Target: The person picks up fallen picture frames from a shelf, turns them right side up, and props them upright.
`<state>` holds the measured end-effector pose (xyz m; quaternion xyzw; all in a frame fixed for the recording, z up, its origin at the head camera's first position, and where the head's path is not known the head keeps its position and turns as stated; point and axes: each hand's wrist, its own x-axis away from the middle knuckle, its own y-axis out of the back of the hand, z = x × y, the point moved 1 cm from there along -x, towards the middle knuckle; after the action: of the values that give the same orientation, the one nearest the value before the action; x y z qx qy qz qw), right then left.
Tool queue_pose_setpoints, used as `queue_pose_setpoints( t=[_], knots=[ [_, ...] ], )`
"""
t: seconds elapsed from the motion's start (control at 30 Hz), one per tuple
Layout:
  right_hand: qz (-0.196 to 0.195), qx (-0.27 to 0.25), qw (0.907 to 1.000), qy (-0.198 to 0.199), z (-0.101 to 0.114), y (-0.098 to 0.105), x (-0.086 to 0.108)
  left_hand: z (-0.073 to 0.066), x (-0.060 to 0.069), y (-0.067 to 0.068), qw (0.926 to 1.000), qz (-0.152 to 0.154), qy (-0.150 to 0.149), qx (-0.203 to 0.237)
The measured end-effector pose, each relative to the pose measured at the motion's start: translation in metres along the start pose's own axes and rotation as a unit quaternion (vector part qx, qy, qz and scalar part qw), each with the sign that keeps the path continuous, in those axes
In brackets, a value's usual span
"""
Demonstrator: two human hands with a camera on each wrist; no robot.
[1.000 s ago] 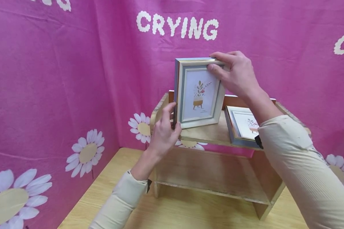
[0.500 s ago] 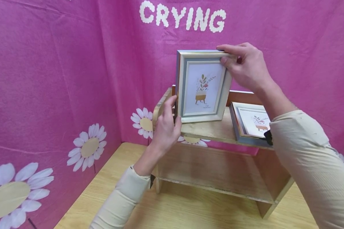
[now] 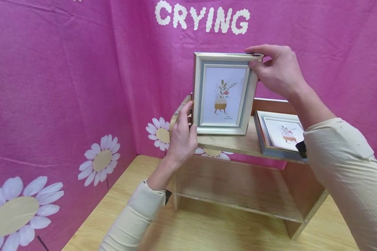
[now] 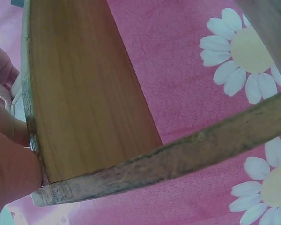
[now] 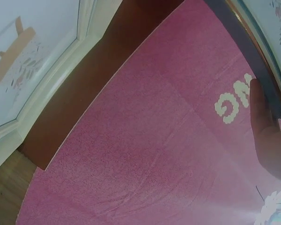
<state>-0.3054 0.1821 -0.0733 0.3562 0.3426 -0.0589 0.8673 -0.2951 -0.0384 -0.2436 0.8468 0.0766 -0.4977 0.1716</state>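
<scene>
An upright picture frame (image 3: 221,94) with a cream and blue-grey border and a plant print stands over the left part of the shelf's upper board (image 3: 232,143). My right hand (image 3: 279,69) pinches its top right corner, thumb in front and fingers behind, also seen in the right wrist view, where the hand (image 5: 271,136) is at the frame's edge (image 5: 253,51). At the lower left edge my left hand (image 3: 183,137) holds the frame between thumb and fingers. In the left wrist view the left hand (image 4: 14,164) is beside the shelf's wooden edge (image 4: 131,173).
Another frame (image 3: 282,134) with a similar print lies face up on the upper board's right part, under my right forearm. The wooden shelf has a lower board (image 3: 238,188) and stands on a light wood table (image 3: 188,226). Pink cloth (image 3: 138,69) with daisies and lettering hangs behind.
The held frame has turned to face the view more squarely, both hands still on it. The head view has shifted slightly, so the shelf sits farther right in it.
</scene>
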Motion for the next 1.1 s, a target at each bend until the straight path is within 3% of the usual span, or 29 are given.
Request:
queue_pose_setpoints(
  t=[0.17,0.3,0.5,0.8,1.1],
  knots=[
    [-0.016,-0.021,0.9993,-0.025,-0.002,-0.001,-0.002,0.000,-0.002,0.000,0.9999,0.003,0.004,-0.011],
    [-0.037,-0.035,0.9971,-0.057,-0.006,-0.008,-0.003,0.002,-0.003,0.001,0.9988,0.016,0.024,-0.038],
    [-0.064,-0.020,0.9957,-0.064,-0.012,-0.018,-0.003,0.003,-0.003,0.000,0.9957,0.036,0.051,-0.068],
    [-0.049,0.016,0.9973,-0.052,-0.007,-0.013,-0.003,0.000,-0.002,-0.003,0.9931,0.033,0.059,-0.096],
    [-0.010,-0.020,0.9972,-0.071,-0.004,-0.013,0.005,-0.005,0.004,-0.003,0.9837,0.039,0.088,-0.152]
  ],
)
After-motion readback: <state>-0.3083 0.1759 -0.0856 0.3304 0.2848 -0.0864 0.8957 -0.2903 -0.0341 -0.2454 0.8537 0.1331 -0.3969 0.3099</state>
